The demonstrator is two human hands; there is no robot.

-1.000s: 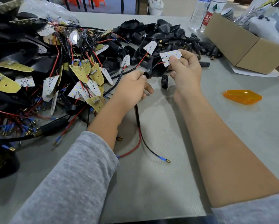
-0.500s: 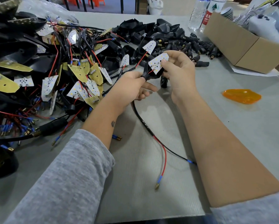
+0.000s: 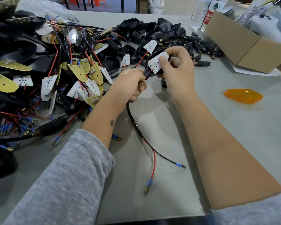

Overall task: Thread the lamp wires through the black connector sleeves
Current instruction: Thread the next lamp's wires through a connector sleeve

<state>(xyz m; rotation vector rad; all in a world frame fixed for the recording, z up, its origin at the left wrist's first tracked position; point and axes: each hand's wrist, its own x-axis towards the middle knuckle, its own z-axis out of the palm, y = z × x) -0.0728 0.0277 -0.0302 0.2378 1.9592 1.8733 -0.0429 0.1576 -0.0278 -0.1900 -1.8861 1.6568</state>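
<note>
My left hand (image 3: 130, 86) grips a black connector sleeve (image 3: 147, 73) and the black sheathed cable below it. My right hand (image 3: 177, 70) pinches a white LED board (image 3: 157, 62), thumb on its face, inside a black lamp housing just above the sleeve. The sheathed cable (image 3: 134, 120) runs down from my left fist and splits into a red wire (image 3: 153, 161) and a black wire (image 3: 165, 157), both ending in blue-collared brass terminals that lie on the mat.
A tangled pile of LED boards and wires (image 3: 63, 70) fills the left. Black housings and sleeves (image 3: 152, 31) are heaped at the back. An orange lens (image 3: 243, 95) lies right, near a cardboard box (image 3: 243, 44) and water bottles (image 3: 200, 13).
My right hand has brought the LED board down and left into the housing by the sleeve. The cable has been drawn further through, and its two terminal ends have swung across the mat.
</note>
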